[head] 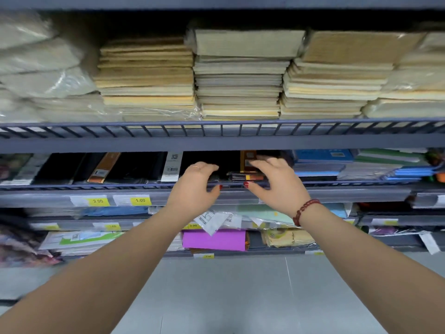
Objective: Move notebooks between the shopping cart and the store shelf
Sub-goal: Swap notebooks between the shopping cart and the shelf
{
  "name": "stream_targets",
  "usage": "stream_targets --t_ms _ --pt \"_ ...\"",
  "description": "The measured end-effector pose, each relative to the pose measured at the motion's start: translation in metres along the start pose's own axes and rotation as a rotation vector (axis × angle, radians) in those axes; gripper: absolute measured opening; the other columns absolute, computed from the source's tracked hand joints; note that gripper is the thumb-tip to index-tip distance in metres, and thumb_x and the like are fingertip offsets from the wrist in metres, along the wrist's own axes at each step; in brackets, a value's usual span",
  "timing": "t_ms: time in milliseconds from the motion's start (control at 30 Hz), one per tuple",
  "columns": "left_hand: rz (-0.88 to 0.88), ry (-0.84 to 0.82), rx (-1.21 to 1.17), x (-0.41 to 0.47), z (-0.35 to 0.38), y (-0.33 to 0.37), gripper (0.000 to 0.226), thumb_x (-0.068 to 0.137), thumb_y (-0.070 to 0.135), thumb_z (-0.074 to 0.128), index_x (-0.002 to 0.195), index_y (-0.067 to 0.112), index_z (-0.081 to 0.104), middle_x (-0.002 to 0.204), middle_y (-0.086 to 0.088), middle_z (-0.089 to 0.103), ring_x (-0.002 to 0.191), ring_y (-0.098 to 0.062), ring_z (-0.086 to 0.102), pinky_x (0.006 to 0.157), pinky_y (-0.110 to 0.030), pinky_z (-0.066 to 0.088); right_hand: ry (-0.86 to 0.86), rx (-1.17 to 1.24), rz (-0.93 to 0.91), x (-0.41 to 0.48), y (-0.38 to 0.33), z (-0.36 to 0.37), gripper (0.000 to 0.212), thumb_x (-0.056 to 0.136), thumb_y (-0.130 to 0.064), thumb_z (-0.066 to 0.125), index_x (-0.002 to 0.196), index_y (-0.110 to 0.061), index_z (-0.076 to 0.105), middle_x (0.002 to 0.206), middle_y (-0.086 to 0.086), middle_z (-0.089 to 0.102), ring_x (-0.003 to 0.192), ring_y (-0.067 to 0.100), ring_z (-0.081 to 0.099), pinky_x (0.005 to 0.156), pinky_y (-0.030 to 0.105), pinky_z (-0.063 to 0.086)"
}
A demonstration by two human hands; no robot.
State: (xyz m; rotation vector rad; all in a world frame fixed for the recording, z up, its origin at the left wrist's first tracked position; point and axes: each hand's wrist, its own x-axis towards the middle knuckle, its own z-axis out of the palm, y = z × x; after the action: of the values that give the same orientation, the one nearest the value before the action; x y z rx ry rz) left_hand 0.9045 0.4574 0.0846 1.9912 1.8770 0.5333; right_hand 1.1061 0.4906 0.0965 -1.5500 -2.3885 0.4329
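Note:
Dark notebooks [237, 175] lie in a low stack on the middle shelf [349, 183], behind its wire rail. Among them stands a black notebook with an orange band [248, 158]. My left hand [196, 185] reaches over the rail at the stack's left side, fingers curled on top and thumb in front of the rail. On the stack's right side is my right hand [275, 183], wearing a red bead bracelet; its fingertips touch the orange-banded notebook and its thumb is at the rail. Neither hand clasps a notebook. The shopping cart is out of view.
More black notebooks [134, 167] stand to the left and blue ones [322, 156] lie to the right on the same shelf. The upper shelf holds tall stacks of cream paper pads [238, 75]. Lower shelves hold wrapped paper and a purple pack [214, 239]. Grey floor lies below.

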Motion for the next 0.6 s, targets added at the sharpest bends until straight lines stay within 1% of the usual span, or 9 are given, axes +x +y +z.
stream_targets --t_ms 67,167,300,500,600 --pt "-0.011 -0.016 0.083 -0.025 -0.019 -0.009 0.051 0.088 0.026 0.06 0.135 0.013 0.048 0.137 -0.005 0.05 0.13 -0.022 0.041 0.105 -0.032 0.037 -0.018 -0.063 -0.089 -0.007 -0.024 -0.009 0.054 0.088 -0.04 0.056 0.136 -0.017 0.046 0.132 0.006 0.052 0.122 0.025 0.041 0.101 0.038 0.038" --pt "-0.057 -0.063 0.241 -0.065 -0.053 -0.023 0.054 0.089 0.034 0.056 0.138 0.017 0.044 0.14 -0.004 0.048 0.131 -0.022 0.039 0.104 -0.033 0.038 -0.07 -0.09 -0.178 -0.016 -0.065 -0.016 0.056 0.089 -0.043 0.052 0.139 -0.019 0.042 0.142 0.006 0.044 0.132 0.024 0.035 0.108 0.038 0.033" --pt "-0.098 -0.048 0.427 -0.117 -0.109 -0.038 0.055 0.09 0.037 0.052 0.14 0.016 0.041 0.14 -0.005 0.047 0.131 -0.025 0.039 0.104 -0.036 0.036 -0.095 -0.125 -0.323 -0.021 -0.129 -0.025 0.056 0.091 -0.047 0.047 0.14 -0.021 0.04 0.144 0.002 0.041 0.134 0.021 0.033 0.109 0.035 0.03" --pt "-0.211 0.056 0.544 -0.202 -0.197 -0.058 0.052 0.089 0.039 0.052 0.135 0.015 0.046 0.133 -0.005 0.052 0.123 -0.026 0.045 0.1 -0.038 0.038 -0.143 -0.084 -0.496 -0.029 -0.243 -0.038 0.057 0.091 -0.046 0.048 0.141 -0.022 0.037 0.146 0.001 0.038 0.134 0.021 0.031 0.108 0.035 0.028" --pt "-0.302 0.123 0.589 -0.249 -0.237 -0.071 0.05 0.088 0.039 0.051 0.13 0.013 0.049 0.13 -0.007 0.053 0.12 -0.028 0.047 0.099 -0.038 0.038 -0.143 -0.062 -0.57 -0.041 -0.302 -0.038 0.056 0.09 -0.045 0.049 0.139 -0.021 0.04 0.143 0.001 0.042 0.131 0.021 0.035 0.108 0.034 0.03"
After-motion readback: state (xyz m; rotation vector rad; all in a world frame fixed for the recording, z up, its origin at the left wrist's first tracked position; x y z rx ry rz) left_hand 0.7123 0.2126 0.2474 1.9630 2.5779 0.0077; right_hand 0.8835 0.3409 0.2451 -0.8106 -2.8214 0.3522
